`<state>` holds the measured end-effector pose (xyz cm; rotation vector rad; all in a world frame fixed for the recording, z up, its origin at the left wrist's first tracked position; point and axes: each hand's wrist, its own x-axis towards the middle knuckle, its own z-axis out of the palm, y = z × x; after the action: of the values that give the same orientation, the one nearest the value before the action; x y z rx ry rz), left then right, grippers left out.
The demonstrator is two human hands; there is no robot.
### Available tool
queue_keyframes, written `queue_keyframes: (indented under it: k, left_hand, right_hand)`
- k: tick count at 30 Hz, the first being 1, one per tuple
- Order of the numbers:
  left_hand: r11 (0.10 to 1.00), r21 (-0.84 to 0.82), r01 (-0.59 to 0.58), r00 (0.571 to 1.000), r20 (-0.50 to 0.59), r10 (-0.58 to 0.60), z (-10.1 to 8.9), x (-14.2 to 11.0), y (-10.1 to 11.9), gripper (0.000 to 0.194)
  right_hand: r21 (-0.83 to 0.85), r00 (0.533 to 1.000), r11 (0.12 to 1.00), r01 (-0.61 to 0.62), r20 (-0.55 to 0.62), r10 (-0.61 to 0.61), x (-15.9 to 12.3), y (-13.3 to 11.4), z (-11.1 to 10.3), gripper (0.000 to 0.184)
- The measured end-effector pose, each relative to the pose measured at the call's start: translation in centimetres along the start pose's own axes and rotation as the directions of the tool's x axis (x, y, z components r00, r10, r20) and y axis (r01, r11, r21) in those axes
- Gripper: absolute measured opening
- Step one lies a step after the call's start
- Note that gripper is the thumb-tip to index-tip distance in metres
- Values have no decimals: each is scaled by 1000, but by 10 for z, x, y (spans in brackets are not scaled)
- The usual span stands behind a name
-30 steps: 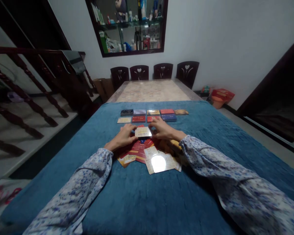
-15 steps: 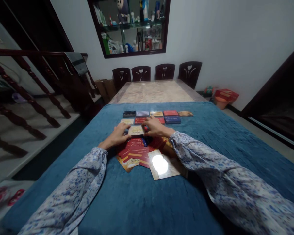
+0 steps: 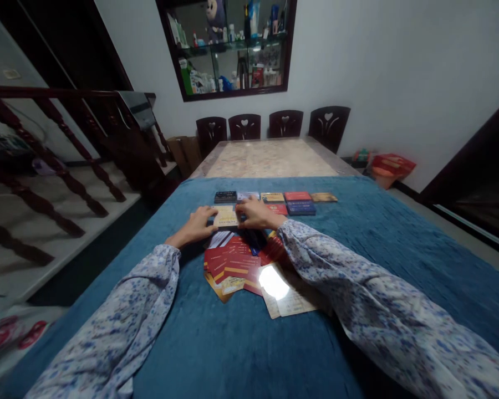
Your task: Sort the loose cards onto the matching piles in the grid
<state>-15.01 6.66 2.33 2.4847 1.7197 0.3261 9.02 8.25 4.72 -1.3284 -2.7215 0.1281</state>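
A pale yellow card (image 3: pixel 225 216) is pinched between both my hands, low over the blue cloth. My left hand (image 3: pixel 195 225) grips its left edge and my right hand (image 3: pixel 255 213) its right edge. The card sits at the left end of the second row, just below the dark card (image 3: pixel 225 197) of the far row. That far row (image 3: pixel 274 197) holds several cards side by side, and a red card (image 3: pixel 279 209) and a blue card (image 3: pixel 301 208) lie in the second row. A loose heap of mostly red cards (image 3: pixel 233 263) lies just behind my hands.
The blue cloth (image 3: pixel 357 233) covers the near part of a long table; bare marble top (image 3: pixel 270 158) shows beyond it. Several dark chairs (image 3: pixel 274 124) stand at the far end. A wooden stair rail (image 3: pixel 66 138) runs along the left. A glossy pale card (image 3: pixel 285 291) reflects a lamp.
Both hands carried the pale yellow card away from the heap, forward and to the left, up to the left end of the second row. The camera view shifted slightly.
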Motion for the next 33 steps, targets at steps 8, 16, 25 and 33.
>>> queue_keyframes:
  k: [8, 16, 25, 33]
  left_hand:
    - [1000, 26, 13, 1000, -9, -13, -5, 14, -18, 53]
    - [996, 79, 41, 999, 20, -43, -7, 34, -31, 52]
    - [997, 74, 36, 999, 38, -39, -1, 55, -42, 49]
    - [998, 67, 2, 996, 86, -8, 1, 66, -41, 46]
  right_hand:
    - [-17, 1000, 1000, -4, 19, 5, 20, -5, -3, 36]
    - [-20, 999, 999, -37, 22, 38, 44, -3, 2, 35]
    - [-41, 996, 997, -68, 63, 71, 57, -5, 2, 37]
    - [-44, 991, 994, -100, 87, 104, 63, -6, 3, 37]
